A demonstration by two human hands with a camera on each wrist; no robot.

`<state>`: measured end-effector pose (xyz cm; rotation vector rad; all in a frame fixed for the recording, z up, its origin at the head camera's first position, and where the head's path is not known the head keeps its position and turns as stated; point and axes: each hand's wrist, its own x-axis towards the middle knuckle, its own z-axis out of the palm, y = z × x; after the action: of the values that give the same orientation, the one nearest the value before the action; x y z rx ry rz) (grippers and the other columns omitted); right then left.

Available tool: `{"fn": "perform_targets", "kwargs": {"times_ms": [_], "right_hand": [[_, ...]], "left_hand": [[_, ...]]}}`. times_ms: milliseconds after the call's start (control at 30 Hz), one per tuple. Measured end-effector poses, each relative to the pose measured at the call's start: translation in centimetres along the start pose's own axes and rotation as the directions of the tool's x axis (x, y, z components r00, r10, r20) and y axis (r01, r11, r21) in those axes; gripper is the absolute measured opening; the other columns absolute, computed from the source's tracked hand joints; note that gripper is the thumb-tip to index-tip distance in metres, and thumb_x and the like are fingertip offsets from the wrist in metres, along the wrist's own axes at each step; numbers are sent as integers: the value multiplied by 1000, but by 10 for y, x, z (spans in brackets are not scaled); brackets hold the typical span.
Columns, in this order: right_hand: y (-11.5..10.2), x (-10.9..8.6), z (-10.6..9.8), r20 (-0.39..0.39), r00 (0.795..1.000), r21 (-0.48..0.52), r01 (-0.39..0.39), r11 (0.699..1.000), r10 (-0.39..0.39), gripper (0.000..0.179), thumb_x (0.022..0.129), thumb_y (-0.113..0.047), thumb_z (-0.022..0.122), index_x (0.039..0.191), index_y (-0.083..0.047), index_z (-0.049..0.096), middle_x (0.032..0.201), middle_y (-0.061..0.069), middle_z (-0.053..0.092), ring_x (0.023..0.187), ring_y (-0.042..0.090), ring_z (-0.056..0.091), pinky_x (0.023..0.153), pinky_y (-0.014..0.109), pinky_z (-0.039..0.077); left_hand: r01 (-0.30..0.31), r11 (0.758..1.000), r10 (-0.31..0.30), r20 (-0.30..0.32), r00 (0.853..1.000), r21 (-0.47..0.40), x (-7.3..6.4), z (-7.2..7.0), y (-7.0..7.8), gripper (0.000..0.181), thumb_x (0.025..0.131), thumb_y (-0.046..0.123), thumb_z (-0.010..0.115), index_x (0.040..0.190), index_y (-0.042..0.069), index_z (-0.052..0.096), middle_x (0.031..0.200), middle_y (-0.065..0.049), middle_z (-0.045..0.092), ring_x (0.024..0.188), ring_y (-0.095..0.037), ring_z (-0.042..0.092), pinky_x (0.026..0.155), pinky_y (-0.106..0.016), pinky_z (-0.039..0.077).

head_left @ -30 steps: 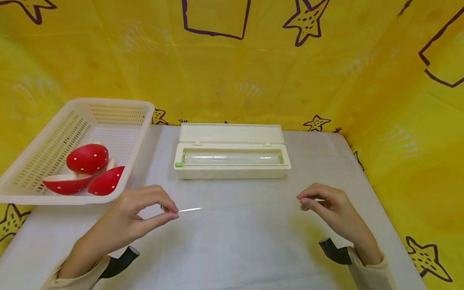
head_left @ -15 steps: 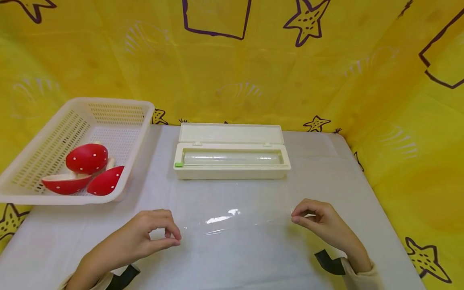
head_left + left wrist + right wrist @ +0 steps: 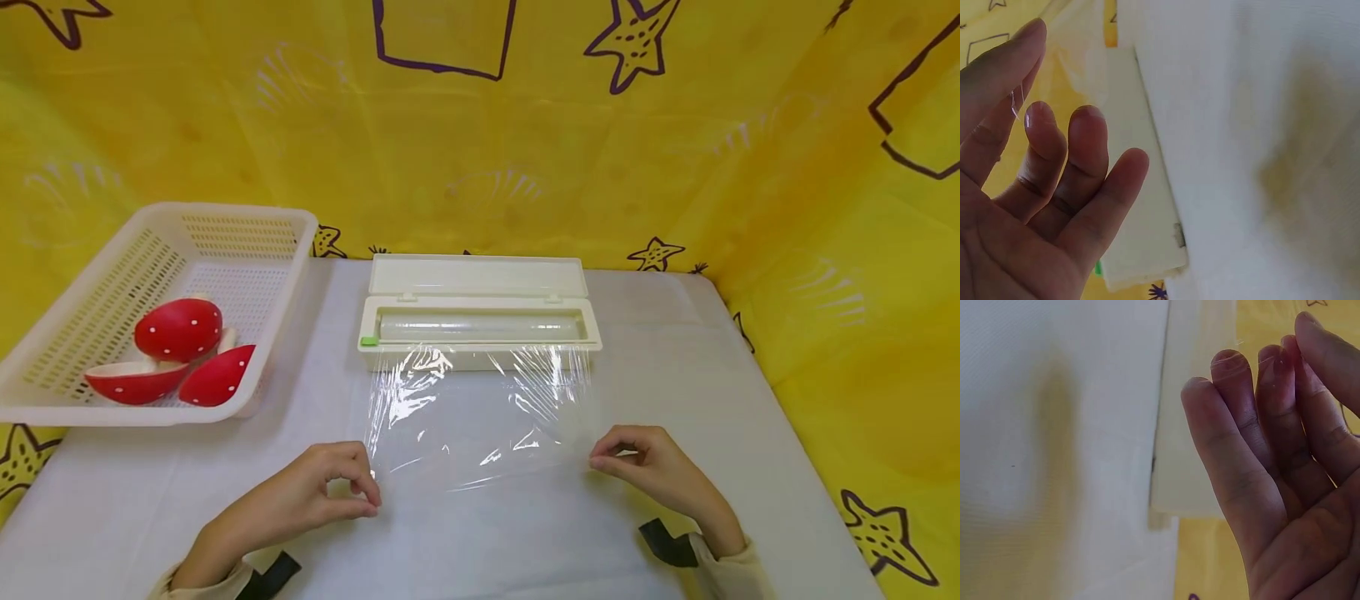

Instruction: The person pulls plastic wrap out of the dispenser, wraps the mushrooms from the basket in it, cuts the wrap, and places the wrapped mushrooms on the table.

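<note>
A sheet of clear plastic wrap (image 3: 465, 433) stretches from the roll (image 3: 480, 327) in a cream dispenser box (image 3: 367, 321) toward me. My left hand (image 3: 315, 492) pinches its near left corner between thumb and forefinger. At the near right corner, my right hand (image 3: 648, 462) pinches the wrap the same way. Both hands are above the table, in front of the box. In the left wrist view, the other fingers (image 3: 1088, 150) are loosely bent, with a glint of film by them. The right wrist view shows thin film across the fingertips (image 3: 1230, 365).
The box lid (image 3: 480, 277) stands raised at the back, and a green tab (image 3: 369, 341) sits at its left end. Left of it, a white plastic basket (image 3: 296, 275) holds several red, white-dotted mushroom-shaped pieces (image 3: 180, 329). Yellow patterned cloth (image 3: 480, 167) walls the white-covered table (image 3: 495, 550).
Both hands have come down and nearer to me, the right also drifting left. The wrap, formerly almost invisible, now shows bright creases from the box to the hands.
</note>
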<state>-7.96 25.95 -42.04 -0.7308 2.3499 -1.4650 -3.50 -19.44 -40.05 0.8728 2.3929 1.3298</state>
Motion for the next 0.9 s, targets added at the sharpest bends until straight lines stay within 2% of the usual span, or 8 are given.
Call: {"fn": "perform_targets", "kwargs": {"times_ms": [200,367,467,567,667,800,900], "right_hand": [[12,2,3,14,1000,-9,-20,1000,20,3,90,-10,71,93,-9,73,88,6,72,82,7,68,71,26,59],[21,4,6,33,999,-10,-24,1000,25,3,90,-12,72,93,-12,72,89,6,72,82,5,68,71,26,59],[25,4,7,51,998,-23,-40,999,41,3,90,-14,72,93,-14,73,89,3,72,83,3,67,73,26,59],[28,5,9,75,995,-36,-58,998,60,4,90,-13,73,92,-15,73,90,1,72,83,2,67,74,26,59],[29,5,11,91,992,-52,-82,995,87,3,89,-15,74,91,-16,73,89,0,72,82,2,66,74,25,58],[30,6,13,102,990,-71,-91,993,98,4,88,-20,76,89,-16,74,89,2,73,81,1,64,73,25,57],[30,6,13,103,991,-82,-75,994,84,4,87,-19,77,88,-17,74,88,5,73,81,0,63,71,25,57]], "left_hand": [[3,1000,-3,-26,1000,5,2,8,-13,6,86,25,77,89,19,78,84,11,63,79,1,58,66,-23,50],[-5,1000,5,-7,1000,-6,2,10,-25,6,85,14,77,91,16,77,85,9,69,80,1,61,70,-23,52],[-22,999,21,13,1000,28,3,12,-29,8,85,11,77,92,15,77,85,8,72,79,1,62,71,-22,53],[-14,996,12,31,999,83,4,14,-31,9,84,9,77,91,14,75,81,9,72,76,4,60,68,-22,52],[52,994,-58,56,997,97,5,16,-30,10,83,10,77,91,14,73,75,13,68,71,7,55,66,-21,50],[146,982,-156,77,985,119,7,18,-28,15,83,14,79,90,17,66,70,18,59,66,7,50,64,-19,48],[164,976,-176,77,981,146,6,18,-27,17,82,15,79,87,18,63,69,18,56,64,7,47,62,-18,46]]}}
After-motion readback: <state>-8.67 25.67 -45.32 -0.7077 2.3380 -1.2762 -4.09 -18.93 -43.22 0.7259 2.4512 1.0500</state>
